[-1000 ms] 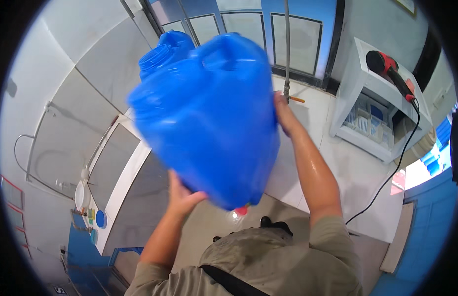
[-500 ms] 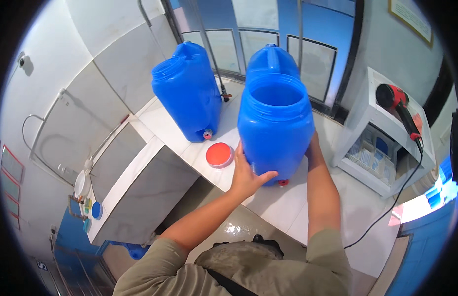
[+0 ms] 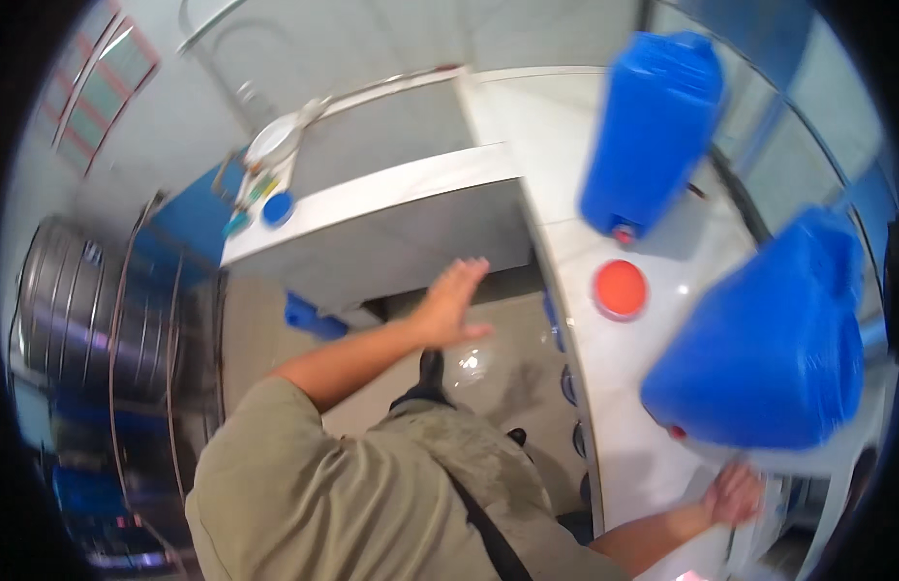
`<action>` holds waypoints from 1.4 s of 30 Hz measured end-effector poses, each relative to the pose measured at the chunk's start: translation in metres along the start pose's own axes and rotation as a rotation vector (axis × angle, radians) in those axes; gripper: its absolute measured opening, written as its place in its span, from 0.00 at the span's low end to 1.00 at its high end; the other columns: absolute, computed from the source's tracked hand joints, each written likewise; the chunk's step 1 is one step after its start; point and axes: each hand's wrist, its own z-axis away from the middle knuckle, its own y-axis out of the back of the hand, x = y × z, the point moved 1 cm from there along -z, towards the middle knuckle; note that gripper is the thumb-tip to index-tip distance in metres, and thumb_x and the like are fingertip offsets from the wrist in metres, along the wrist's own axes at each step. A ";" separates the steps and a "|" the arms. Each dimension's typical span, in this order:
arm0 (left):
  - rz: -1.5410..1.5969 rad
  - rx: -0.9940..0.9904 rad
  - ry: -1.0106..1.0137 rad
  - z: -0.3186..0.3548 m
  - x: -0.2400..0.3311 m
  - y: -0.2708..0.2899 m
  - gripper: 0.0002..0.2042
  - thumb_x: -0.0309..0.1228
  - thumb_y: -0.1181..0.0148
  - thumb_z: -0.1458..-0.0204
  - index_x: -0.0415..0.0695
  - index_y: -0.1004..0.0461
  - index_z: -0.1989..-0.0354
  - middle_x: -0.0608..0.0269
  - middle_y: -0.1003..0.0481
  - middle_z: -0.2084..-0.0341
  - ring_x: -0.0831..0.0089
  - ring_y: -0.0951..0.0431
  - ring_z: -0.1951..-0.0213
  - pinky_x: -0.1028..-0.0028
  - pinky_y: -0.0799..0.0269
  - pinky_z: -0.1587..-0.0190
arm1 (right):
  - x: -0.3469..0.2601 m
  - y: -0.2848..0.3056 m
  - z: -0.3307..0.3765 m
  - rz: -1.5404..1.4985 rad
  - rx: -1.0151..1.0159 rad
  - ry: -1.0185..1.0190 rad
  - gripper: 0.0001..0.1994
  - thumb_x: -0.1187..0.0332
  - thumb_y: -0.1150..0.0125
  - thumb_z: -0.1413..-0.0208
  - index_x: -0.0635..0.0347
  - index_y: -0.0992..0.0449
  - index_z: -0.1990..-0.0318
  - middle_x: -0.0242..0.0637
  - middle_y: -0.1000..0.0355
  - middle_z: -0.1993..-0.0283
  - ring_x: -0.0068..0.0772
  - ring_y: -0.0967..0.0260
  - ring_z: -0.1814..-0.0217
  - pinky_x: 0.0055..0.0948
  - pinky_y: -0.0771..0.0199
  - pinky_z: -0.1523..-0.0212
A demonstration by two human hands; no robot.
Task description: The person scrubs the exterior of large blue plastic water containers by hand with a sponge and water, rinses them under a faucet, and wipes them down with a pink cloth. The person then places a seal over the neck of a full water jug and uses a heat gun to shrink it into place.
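My left hand [image 3: 453, 302] is in the air over the floor, left of the counter edge, fingers stretched out and nothing in it. Low on the right, my right hand [image 3: 734, 494] is over the white counter with its fingers curled in; I see nothing in it. Just beyond it is a large blue jug [image 3: 749, 349] with a wide threaded mouth and a small red spout fitting near its base. The two do not appear to touch. A second blue jug [image 3: 653, 136] is farther back on the counter. Between the jugs and the counter edge lies a round red lid [image 3: 621, 290].
The white counter [image 3: 614, 387] runs along my right side. At the far left, a grey basin [image 3: 386, 136] has a white bowl [image 3: 274, 140] and a blue cap [image 3: 278, 208] on its ledge. A ribbed metal tank [image 3: 86, 310] stands at the left.
Both hands have come off the near blue jug. My left hand has moved left, over the floor. The view has turned to the left, so the jugs now appear at the right.
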 end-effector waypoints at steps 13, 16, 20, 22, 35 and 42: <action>-0.273 0.400 1.216 0.075 -0.462 0.208 0.69 0.62 0.24 0.71 0.47 0.64 0.24 0.32 0.57 0.29 0.38 0.49 0.30 0.50 0.46 0.31 | 0.288 -0.280 -0.156 0.021 -0.618 -0.304 0.17 0.52 0.31 0.46 0.55 0.27 0.72 0.39 0.23 0.68 0.28 0.30 0.73 0.29 0.35 0.76; -0.237 0.188 1.199 0.056 -0.486 0.226 0.70 0.61 0.23 0.73 0.44 0.63 0.24 0.33 0.43 0.35 0.41 0.39 0.34 0.54 0.39 0.34 | 0.350 -0.353 -0.171 0.258 -0.532 -0.491 0.19 0.53 0.31 0.45 0.61 0.26 0.66 0.46 0.23 0.64 0.33 0.28 0.69 0.31 0.28 0.69; -0.227 0.177 0.930 -0.015 -0.510 0.254 0.63 0.57 0.24 0.72 0.39 0.52 0.27 0.35 0.35 0.41 0.45 0.32 0.40 0.58 0.34 0.37 | 0.417 -0.428 -0.173 0.322 -0.574 -0.748 0.14 0.61 0.36 0.42 0.65 0.23 0.60 0.45 0.21 0.58 0.31 0.25 0.62 0.29 0.25 0.58; -0.219 0.305 0.585 -0.083 -0.528 0.261 0.60 0.55 0.23 0.71 0.36 0.48 0.29 0.34 0.34 0.43 0.45 0.33 0.39 0.55 0.35 0.37 | 0.442 -0.442 -0.168 0.438 -0.553 -0.911 0.13 0.63 0.35 0.42 0.65 0.23 0.59 0.41 0.21 0.57 0.27 0.26 0.62 0.27 0.26 0.57; 0.232 0.145 0.422 -0.421 -0.496 0.299 0.31 0.49 0.26 0.59 0.35 0.27 0.56 0.40 0.25 0.56 0.53 0.22 0.55 0.54 0.25 0.54 | 0.490 -0.422 -0.157 0.938 -0.532 -1.157 0.17 0.63 0.33 0.44 0.65 0.23 0.52 0.39 0.22 0.62 0.29 0.27 0.62 0.28 0.26 0.59; 1.387 0.199 0.686 -0.423 -0.495 0.249 0.15 0.43 0.43 0.39 0.41 0.25 0.58 0.56 0.22 0.63 0.65 0.20 0.62 0.55 0.23 0.60 | 0.606 -0.449 -0.270 0.999 -0.524 -0.394 0.15 0.64 0.34 0.43 0.64 0.22 0.53 0.42 0.23 0.56 0.38 0.26 0.57 0.32 0.27 0.53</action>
